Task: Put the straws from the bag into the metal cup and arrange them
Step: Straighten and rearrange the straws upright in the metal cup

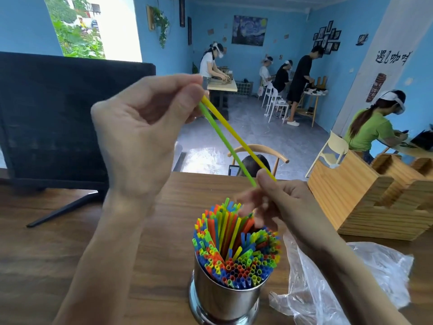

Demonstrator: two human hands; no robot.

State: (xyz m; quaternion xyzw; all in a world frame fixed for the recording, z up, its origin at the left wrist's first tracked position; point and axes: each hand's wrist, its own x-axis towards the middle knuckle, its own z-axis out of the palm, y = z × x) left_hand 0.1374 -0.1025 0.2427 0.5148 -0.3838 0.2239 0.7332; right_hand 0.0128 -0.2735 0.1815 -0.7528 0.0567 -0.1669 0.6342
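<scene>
Two straws, one green straw point(222, 141) and one yellow straw point(236, 134), slant above the one metal cup point(225, 299) near on the counter point(70, 254). The left hand point(140, 127) pinches their far ends while the right hand point(276, 202) pinches their near ends. The cup is packed with too many colored straws point(236, 252) to count, one clear plastic bag point(351, 277) lies crumpled right of it, and the far wall's writing is illegible.

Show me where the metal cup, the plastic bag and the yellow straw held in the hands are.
metal cup point(225, 299): head view, on its shiny front wall.
plastic bag point(375, 273): head view, on the crumpled film right of the cup.
yellow straw point(239, 139): head view, on the middle of its length.
</scene>
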